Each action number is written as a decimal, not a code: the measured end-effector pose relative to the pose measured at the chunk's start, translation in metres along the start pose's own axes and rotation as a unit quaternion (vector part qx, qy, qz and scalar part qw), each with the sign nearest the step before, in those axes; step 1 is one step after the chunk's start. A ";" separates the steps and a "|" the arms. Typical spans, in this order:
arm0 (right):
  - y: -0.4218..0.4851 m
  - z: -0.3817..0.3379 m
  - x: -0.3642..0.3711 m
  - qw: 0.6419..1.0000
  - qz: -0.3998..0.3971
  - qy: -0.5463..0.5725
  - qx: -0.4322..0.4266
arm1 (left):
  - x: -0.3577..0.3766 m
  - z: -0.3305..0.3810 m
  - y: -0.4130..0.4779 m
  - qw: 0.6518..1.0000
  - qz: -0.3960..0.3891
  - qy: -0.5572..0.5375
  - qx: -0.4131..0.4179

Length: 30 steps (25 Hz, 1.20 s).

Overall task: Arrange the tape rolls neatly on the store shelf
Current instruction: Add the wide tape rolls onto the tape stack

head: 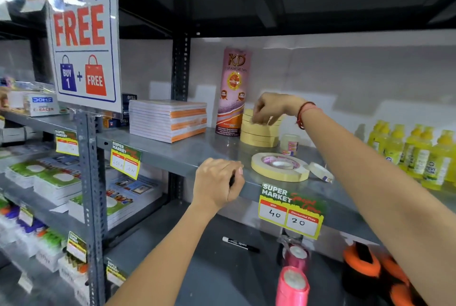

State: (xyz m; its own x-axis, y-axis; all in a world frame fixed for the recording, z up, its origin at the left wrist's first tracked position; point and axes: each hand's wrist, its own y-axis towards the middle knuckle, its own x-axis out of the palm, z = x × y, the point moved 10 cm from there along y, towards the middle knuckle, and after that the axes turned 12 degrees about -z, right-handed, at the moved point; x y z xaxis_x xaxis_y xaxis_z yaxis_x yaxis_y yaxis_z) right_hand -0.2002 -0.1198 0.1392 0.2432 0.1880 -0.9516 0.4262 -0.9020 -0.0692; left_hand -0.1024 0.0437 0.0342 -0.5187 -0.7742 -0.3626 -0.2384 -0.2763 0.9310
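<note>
A stack of beige tape rolls (259, 134) stands on the grey shelf (187, 152) beside a tall pink KD tape pack (233, 91). My right hand (274, 107) rests on top of the stack, fingers curled around the top roll. A wide beige roll (280, 167) lies flat near the shelf's front edge, with a narrow roll (320, 171) leaning just to its right. A small clear roll (291, 144) sits behind them. My left hand (218, 182) grips the front lip of the shelf; something dark shows under its fingers.
Stacked notebooks (167, 119) sit left of the pink pack, and yellow bottles (419, 155) crowd the right. A price tag (291, 210) hangs from the shelf edge. Below lie a marker (240, 244), pink ribbon spools (292, 281) and orange rolls (362, 261). A sale sign (82, 32) hangs left.
</note>
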 end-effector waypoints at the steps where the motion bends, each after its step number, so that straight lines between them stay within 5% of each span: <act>1: -0.014 -0.003 0.024 0.995 -0.099 -0.008 0.026 | 0.000 0.000 0.000 1.000 -0.002 0.000 -0.002; 4: -0.046 -0.002 0.077 0.971 -0.210 -0.066 0.089 | 0.000 -0.001 0.001 1.000 -0.011 0.006 -0.014; 15: -0.088 -0.036 0.050 0.997 0.045 -0.040 0.043 | 0.005 0.001 -0.001 0.999 -0.035 0.028 -0.028; 24: -0.078 -0.051 -0.052 0.969 0.246 0.004 -0.009 | 0.005 0.001 -0.002 0.999 -0.027 0.009 -0.020; 30: 0.001 -0.003 -0.044 0.965 0.245 -0.087 0.025 | 0.002 0.000 -0.002 1.000 0.004 -0.018 -0.007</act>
State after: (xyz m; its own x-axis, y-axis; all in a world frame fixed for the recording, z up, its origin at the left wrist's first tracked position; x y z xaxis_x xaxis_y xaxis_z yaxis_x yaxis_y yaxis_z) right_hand -0.2083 -0.1279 0.1818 0.2532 -0.3290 -0.9097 0.2528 -0.8852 0.3905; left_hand -0.1033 0.0426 0.0311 -0.5502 -0.7555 -0.3558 -0.2231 -0.2777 0.9344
